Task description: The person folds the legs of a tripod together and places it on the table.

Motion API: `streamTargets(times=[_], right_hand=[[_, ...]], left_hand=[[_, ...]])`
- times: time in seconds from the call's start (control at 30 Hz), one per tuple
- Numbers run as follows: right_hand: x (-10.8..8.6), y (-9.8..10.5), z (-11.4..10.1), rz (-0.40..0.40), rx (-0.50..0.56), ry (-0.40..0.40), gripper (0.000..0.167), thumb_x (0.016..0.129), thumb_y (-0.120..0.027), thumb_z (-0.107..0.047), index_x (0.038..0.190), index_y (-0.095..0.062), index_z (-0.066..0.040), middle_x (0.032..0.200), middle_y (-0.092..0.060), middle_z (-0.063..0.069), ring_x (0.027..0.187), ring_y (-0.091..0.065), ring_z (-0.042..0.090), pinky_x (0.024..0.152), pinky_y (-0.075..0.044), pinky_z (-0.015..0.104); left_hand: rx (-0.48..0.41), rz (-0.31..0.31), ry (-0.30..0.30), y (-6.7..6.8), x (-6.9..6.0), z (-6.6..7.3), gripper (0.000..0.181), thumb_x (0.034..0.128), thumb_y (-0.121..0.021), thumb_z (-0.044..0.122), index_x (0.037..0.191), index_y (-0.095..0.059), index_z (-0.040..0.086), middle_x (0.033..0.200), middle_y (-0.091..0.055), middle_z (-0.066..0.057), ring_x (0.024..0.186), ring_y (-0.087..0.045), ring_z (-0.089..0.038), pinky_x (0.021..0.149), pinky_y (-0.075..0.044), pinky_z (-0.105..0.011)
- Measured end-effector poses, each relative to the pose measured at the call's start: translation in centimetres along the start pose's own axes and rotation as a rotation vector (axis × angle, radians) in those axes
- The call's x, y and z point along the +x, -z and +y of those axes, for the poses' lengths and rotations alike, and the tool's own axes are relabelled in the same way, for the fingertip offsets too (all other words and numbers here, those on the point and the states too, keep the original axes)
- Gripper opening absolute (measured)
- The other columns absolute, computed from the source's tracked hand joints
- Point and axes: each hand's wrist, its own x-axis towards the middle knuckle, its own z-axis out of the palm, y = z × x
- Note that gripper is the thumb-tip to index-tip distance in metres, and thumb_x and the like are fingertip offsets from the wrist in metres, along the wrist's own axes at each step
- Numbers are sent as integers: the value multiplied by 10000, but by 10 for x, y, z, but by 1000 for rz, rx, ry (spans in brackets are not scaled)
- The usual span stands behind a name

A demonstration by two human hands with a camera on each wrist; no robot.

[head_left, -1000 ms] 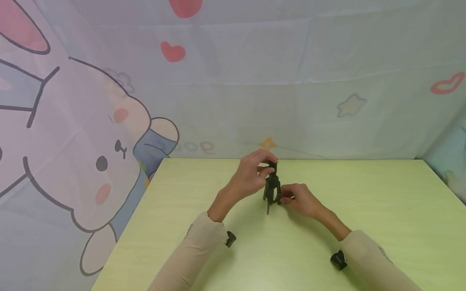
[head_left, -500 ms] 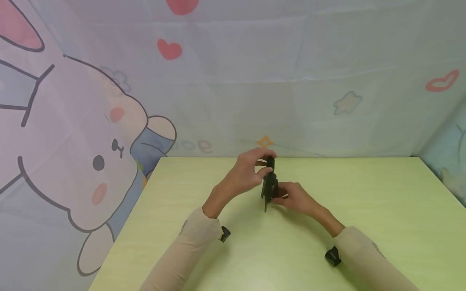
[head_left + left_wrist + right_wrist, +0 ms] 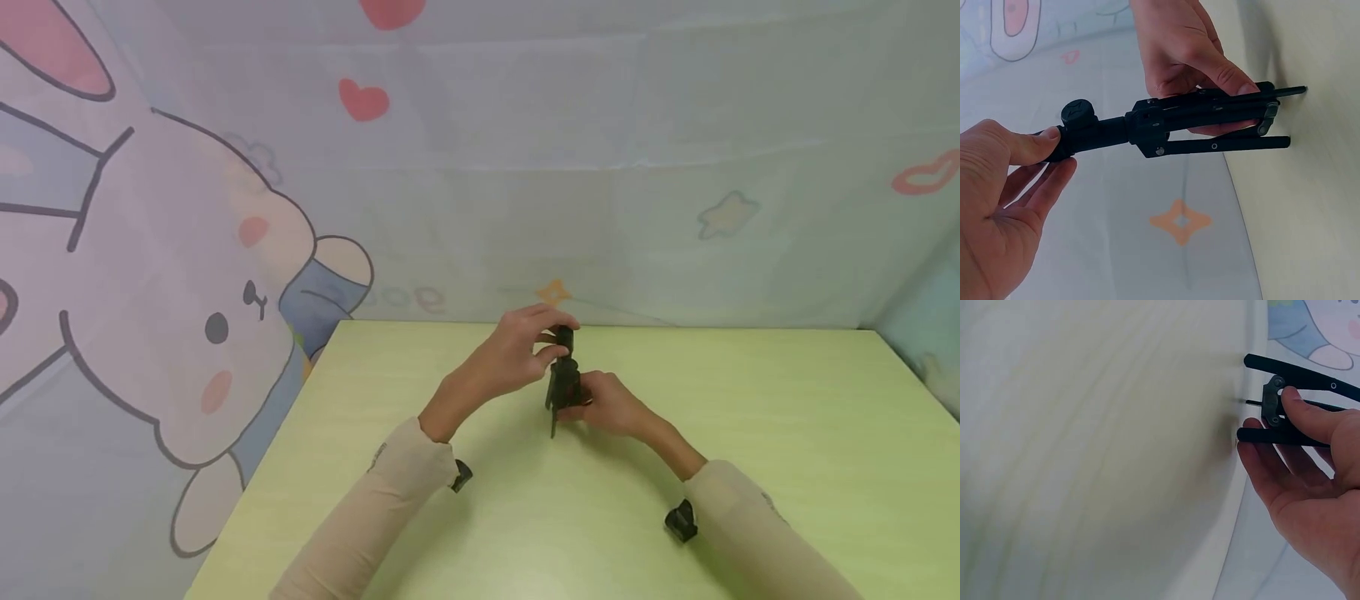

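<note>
A small black mini tripod [image 3: 566,383] stands upright above the table, its legs pointing down. My left hand [image 3: 513,354] pinches its top end between thumb and fingers. In the left wrist view a round knob [image 3: 1079,114] juts from the shaft just beside those fingertips. My right hand [image 3: 611,406] holds the lower part, with its thumb and fingers around the tripod legs [image 3: 1188,147]. Up close in the right wrist view, the thumb lies at a metal hinge bracket [image 3: 1270,403] between the legs. Whether the leg tips touch the table, I cannot tell.
The pale yellow-green table [image 3: 750,400] has its far edge a little behind the hands. A cloth backdrop [image 3: 525,125] with a printed rabbit and hearts hangs behind it. Black wrist-worn devices [image 3: 681,522] sit below both sleeves.
My right hand has moved left and now closes around the tripod's legs, where before its fingertips were at one leg. The legs have drawn nearer together. My left hand stays at the top.
</note>
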Motion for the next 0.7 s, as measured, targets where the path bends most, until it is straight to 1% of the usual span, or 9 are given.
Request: streamTargets(times=[0.17, 0.27, 0.4, 0.5, 0.6, 0.7], right_hand=[[-3, 7, 5, 6, -12, 32, 123, 915, -803, -80, 986, -740, -2, 928, -750, 50, 854, -733, 189, 729, -602, 286], [-5, 13, 8, 16, -13, 39, 111, 914, -800, -56, 996, -745, -5, 957, -754, 72, 898, -754, 239, 765, -629, 298], [-10, 23, 9, 27, -17, 24, 107, 917, -795, -41, 1011, -746, -25, 980, -743, 68, 924, -754, 246, 784, -635, 294], [-15, 31, 6, 43, -30, 17, 122, 921, -792, -45, 1032, -747, -20, 984, -732, 69, 932, -746, 251, 788, -634, 312], [-21, 38, 2, 66, -39, 11, 158, 916, -797, -48, 1061, -754, -3, 996, -732, 78, 938, -738, 269, 790, -628, 339], [-28, 45, -1, 88, -44, -15, 220, 915, -800, -58, 1115, -745, 18, 1027, -723, 86, 943, -728, 272, 766, -613, 329]], left_hand=[[-24, 13, -4, 1, -1, -2, 276, 926, -727, -98, 1193, -677, -50, 1153, -669, -153, 1009, -729, -260, 906, -568, -160], [-49, 27, 0, 3, -3, -5, 269, 920, -732, -101, 1179, -678, -53, 1141, -662, -155, 1005, -723, -265, 905, -577, -171], [-62, 48, 5, 7, -6, -8, 260, 907, -749, -98, 1155, -690, -43, 1121, -661, -131, 990, -725, -248, 893, -587, -180], [-70, 59, 13, 10, -9, -10, 250, 895, -760, -103, 1130, -703, -40, 1101, -665, -115, 983, -724, -233, 884, -594, -189], [-79, 66, 25, 13, -13, -12, 236, 879, -769, -117, 1096, -712, -44, 1074, -667, -111, 972, -724, -234, 873, -606, -209], [-82, 63, 30, 15, -18, -15, 220, 863, -775, -135, 1060, -720, -54, 1051, -669, -118, 957, -726, -242, 860, -615, -224]])
